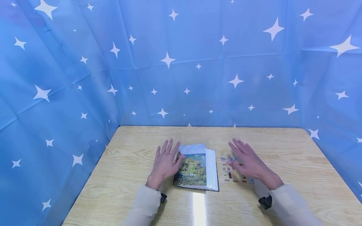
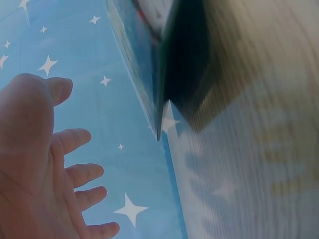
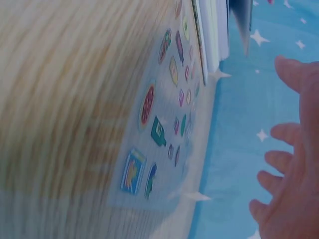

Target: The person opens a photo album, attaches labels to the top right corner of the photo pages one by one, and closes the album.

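Note:
A photo album (image 1: 190, 171) with a painted garden cover lies on the table, its cover partly lifted so the white pages (image 1: 210, 169) show along the right. My left hand (image 1: 165, 163) is spread at the album's left edge, the thumb overlapping the cover in the head view. In the left wrist view the raised cover (image 2: 144, 64) stands apart from the open fingers. To the album's right lies a clear sticker sheet (image 3: 134, 144) with small food and bottle pictures. Above it my right hand (image 1: 250, 161) hovers with fingers extended, holding nothing and hiding part of the sheet.
The light wooden table (image 1: 124, 194) carries a bright reflection in front of the album. Blue cloth (image 1: 198, 78) with white stars hangs behind the table and along both sides. Each wrist wears a black band (image 1: 265, 202) by a white sleeve.

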Motion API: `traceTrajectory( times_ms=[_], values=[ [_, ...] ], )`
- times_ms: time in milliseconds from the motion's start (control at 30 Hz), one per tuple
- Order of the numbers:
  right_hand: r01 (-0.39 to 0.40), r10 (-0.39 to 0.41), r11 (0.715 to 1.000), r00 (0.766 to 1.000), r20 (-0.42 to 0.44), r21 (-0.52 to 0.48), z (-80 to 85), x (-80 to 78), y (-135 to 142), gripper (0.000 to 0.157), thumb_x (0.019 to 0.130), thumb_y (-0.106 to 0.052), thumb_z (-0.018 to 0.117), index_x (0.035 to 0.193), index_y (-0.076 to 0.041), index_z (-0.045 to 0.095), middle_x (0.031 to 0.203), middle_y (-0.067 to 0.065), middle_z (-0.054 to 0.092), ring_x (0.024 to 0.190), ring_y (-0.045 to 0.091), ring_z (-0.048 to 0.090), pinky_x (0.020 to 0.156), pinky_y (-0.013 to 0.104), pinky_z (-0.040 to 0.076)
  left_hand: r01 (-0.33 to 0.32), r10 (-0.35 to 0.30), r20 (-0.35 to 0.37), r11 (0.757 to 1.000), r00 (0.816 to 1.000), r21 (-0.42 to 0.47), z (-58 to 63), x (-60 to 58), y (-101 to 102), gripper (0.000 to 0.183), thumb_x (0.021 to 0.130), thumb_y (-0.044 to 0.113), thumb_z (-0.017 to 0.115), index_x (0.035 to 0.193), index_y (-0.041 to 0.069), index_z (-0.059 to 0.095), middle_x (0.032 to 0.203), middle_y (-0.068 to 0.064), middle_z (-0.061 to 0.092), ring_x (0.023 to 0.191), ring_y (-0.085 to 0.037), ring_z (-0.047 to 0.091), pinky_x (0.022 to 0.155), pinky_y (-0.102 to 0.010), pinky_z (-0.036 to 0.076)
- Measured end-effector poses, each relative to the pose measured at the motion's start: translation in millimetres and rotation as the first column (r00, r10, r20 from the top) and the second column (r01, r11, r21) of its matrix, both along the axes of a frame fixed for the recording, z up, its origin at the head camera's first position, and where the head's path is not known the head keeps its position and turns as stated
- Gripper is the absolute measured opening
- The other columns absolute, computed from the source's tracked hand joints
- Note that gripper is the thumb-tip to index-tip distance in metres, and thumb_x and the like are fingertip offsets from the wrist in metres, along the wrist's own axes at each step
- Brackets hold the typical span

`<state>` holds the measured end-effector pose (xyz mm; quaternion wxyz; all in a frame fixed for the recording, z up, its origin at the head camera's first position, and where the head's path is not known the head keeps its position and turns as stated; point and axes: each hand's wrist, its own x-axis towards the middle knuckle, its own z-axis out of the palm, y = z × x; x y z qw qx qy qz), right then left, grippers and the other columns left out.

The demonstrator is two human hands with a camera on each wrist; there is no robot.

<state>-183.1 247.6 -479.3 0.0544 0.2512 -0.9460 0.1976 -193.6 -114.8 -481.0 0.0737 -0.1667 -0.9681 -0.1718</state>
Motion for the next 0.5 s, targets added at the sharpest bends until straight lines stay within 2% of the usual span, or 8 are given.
traceTrajectory(
  times_ms=[167, 500],
  values=[
    [-0.018, 0.018, 1.0, 0.999, 0.032, 0.001, -1.2, -1.1, -7, 0.076, 0.098, -0.041, 0.059, 0.155, -0.001, 0.028, 0.162, 0.024, 0.017, 0.148, 0.045, 0.014, 0.119, 0.059, 0.01, 0.025, -0.025, -0.007, 1.0, 1.0, -0.005, -3.6, 1.8, 8, 0.06, 0.102, 0.049, 0.042, 0.155, 0.021, 0.035, 0.162, -0.015, 0.026, 0.151, -0.035, 0.018, 0.119, -0.061, 0.015],
    [-0.084, 0.085, 0.996, 0.993, 0.079, -0.017, -9.1, -1.7, -26, 0.076, 0.097, -0.041, 0.061, 0.154, 0.0, 0.03, 0.162, 0.022, 0.02, 0.146, 0.046, 0.02, 0.116, 0.063, 0.014, 0.08, -0.078, 0.057, 0.997, 0.995, -0.024, -8.6, 9.8, 29, 0.061, 0.102, 0.053, 0.039, 0.155, 0.023, 0.034, 0.163, -0.013, 0.025, 0.151, -0.032, 0.017, 0.119, -0.059, 0.016]
  ],
)
